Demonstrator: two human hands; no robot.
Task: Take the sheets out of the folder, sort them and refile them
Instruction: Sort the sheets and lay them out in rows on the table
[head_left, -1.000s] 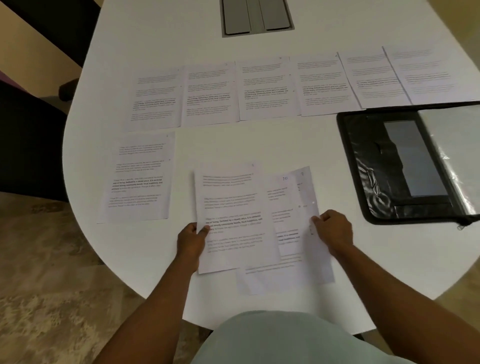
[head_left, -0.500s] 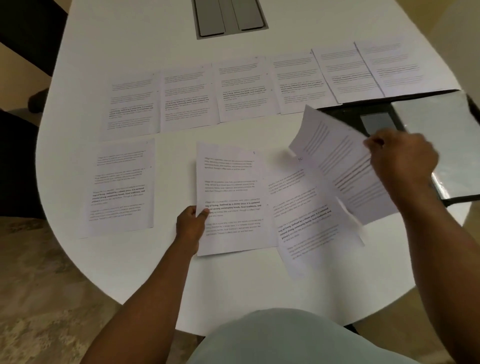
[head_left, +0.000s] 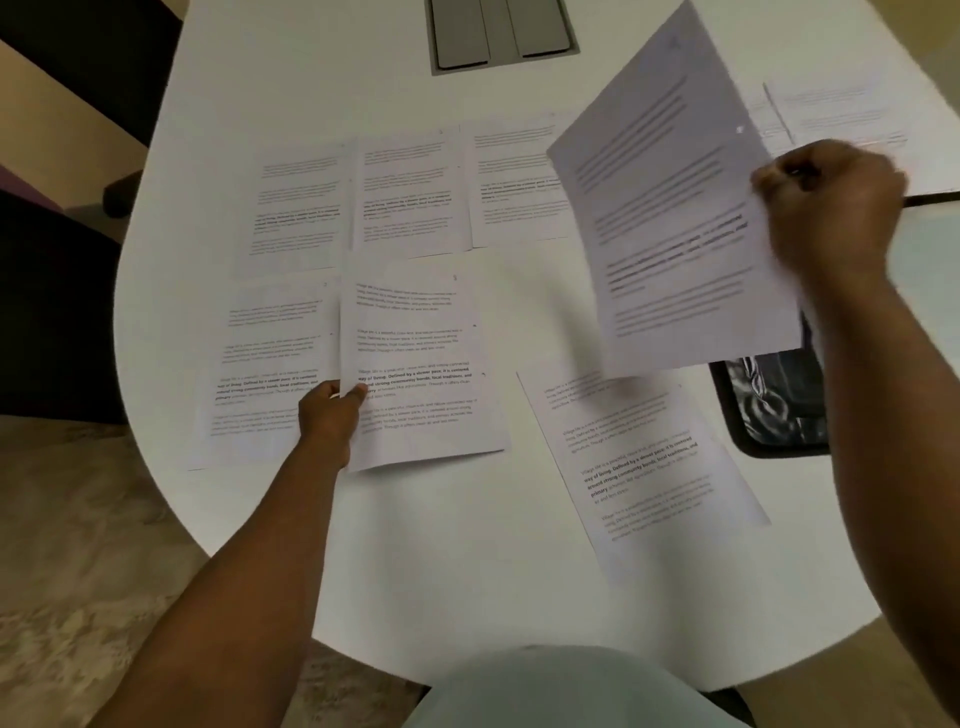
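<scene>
— So, what is your right hand (head_left: 831, 208) doing now?

— I am holding a raised sheet (head_left: 675, 218) by its right edge, fingers curled tight around the paper. Half a second ago it was hanging low over the folder; now I am lifting it higher and further out, so it is covering the right part of the far row of sheets (head_left: 405, 192) and it is blurred.

— And your left hand (head_left: 332, 410)?

— It is still pinching the left edge of the middle sheet (head_left: 421, 364), thumb on top, the other fingers under the paper. That sheet is now lying just beside the near-left sheet (head_left: 265, 364), with its edge overlapping it; a moment ago the two were well apart.

— Where is everything else lying?

— The slanted sheet (head_left: 639, 467) is lying alone on the white surface (head_left: 467, 571), turned clockwise, near the folder (head_left: 769, 410). A second ago it was sitting under the others in one pile in front of me. The black folder is lying open at the right edge of the surface, mostly hidden behind my right arm and the raised sheet.

— Anything further back?

— A grey panel (head_left: 501, 36) is sitting in the surface beyond the far row.
</scene>
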